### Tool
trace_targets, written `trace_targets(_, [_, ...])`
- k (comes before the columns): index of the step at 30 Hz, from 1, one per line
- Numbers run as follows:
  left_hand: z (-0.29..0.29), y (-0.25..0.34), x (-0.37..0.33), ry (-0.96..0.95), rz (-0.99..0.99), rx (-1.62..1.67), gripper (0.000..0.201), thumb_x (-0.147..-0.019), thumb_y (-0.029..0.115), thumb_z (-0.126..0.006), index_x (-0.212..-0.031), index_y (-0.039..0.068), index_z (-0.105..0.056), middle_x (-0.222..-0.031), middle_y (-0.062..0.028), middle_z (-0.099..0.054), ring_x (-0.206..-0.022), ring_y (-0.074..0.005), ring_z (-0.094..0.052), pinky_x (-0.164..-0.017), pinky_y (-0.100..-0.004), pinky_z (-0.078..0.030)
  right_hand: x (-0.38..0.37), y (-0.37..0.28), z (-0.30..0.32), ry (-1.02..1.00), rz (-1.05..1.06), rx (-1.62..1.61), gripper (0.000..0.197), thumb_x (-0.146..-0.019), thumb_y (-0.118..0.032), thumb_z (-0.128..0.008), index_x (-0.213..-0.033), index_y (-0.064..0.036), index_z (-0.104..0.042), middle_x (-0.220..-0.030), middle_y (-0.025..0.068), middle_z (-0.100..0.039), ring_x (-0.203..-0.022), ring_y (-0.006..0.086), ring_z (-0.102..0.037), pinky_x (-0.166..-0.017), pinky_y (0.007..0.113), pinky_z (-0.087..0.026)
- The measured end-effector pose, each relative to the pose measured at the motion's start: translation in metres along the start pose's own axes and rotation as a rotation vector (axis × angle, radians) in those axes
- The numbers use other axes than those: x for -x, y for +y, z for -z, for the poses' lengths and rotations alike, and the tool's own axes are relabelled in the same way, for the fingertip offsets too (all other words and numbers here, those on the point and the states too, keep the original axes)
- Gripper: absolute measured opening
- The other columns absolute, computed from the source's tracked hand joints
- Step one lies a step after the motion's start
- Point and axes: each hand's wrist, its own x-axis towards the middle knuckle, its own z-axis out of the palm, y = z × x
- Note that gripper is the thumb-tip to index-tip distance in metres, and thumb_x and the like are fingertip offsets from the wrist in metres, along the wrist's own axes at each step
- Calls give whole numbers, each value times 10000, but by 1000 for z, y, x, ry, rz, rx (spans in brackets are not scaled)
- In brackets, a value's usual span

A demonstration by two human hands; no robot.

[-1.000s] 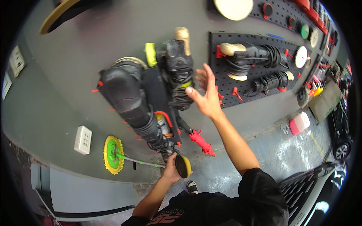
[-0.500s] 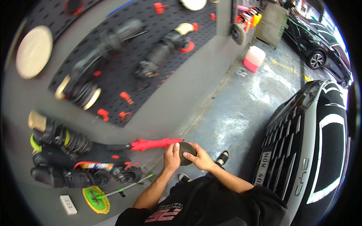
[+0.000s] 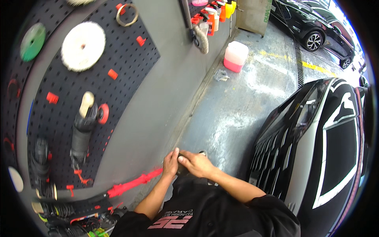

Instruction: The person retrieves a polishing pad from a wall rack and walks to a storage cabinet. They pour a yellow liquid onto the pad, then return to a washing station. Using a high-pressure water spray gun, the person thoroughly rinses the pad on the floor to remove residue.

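Note:
A dark, brownish round disc (image 3: 182,170) is held close in front of my body, mostly hidden by my fingers and tilted so only part of its face shows. My left hand (image 3: 171,162) grips its left side with the thumb up along the edge. From the right, my right hand (image 3: 198,164) wraps over it, its thumb near the left one. What exact kind of disc it is I cannot make out. Just left of my hands, a long red folded thing (image 3: 134,183) leans by the grey wall.
A black pegboard (image 3: 118,91) carries a power polisher (image 3: 81,136), a white wool pad (image 3: 83,46) and red hooks. Spray bottles (image 3: 215,17) hang farther along. On the floor stand a jug of pink liquid (image 3: 236,57) and a rag (image 3: 222,75). A parked car (image 3: 306,134) flanks my right.
My view has swung along the wall, so the pegboard tools sit farther left and lower. Both hands still hold the disc, which has tilted and shows less of its round face.

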Motion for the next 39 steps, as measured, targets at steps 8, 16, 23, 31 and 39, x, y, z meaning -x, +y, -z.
trace_targets(8, [-129, 88, -197, 21, -283, -406, 551, -1039, 455, -472, -755, -14, -519, -646, -72, -475, -677, -162, -441, -643, -394, -405, -71, 143, 180, 70, -292, 5, 637, -1022, -529, -439, -1388, -16, -531, -1169, 271, -675, -1133, 404, -642, -989, 453, -489])
trace_targets(16, [-329, 229, -394, -272, -291, -290, 530, -1018, 494, -528, -816, 6, -577, -744, -32, -550, -741, -126, -467, -685, -338, -424, -67, 272, 404, 717, -615, -224, 429, -1015, -312, -586, -1308, 0, -599, -930, 95, -700, -846, 145, -667, -729, 286, -530])
trace_targets(23, [-484, 250, -488, -407, 122, 109, 429, -949, 299, -703, -1225, 4, -557, -1076, -79, -662, -1001, -135, -637, -875, -305, -527, -188, 325, 558, 562, -461, -676, 499, -1030, -309, -560, -1451, -58, -461, -1059, 82, -676, -830, 134, -617, -781, 287, -503])
trace_targets(31, [-551, 307, -535, -381, 258, 556, 383, -933, 193, -658, -1248, 7, -546, -1138, -110, -643, -1000, -188, -664, -882, -343, -558, -338, 338, 684, 77, -237, -572, 486, -953, -216, -711, -1357, 0, -549, -947, 8, -635, -791, 75, -571, -716, 251, -487])
trace_targets(39, [-641, 340, -636, -669, 390, 1043, 469, -987, 290, -552, -1429, 149, -479, -1331, -105, -572, -1171, -250, -604, -949, -565, -523, -410, 379, 801, 130, -265, -386, 433, -901, -196, -768, -1265, -7, -629, -887, -6, -606, -719, 74, -510, -648, 246, -458])
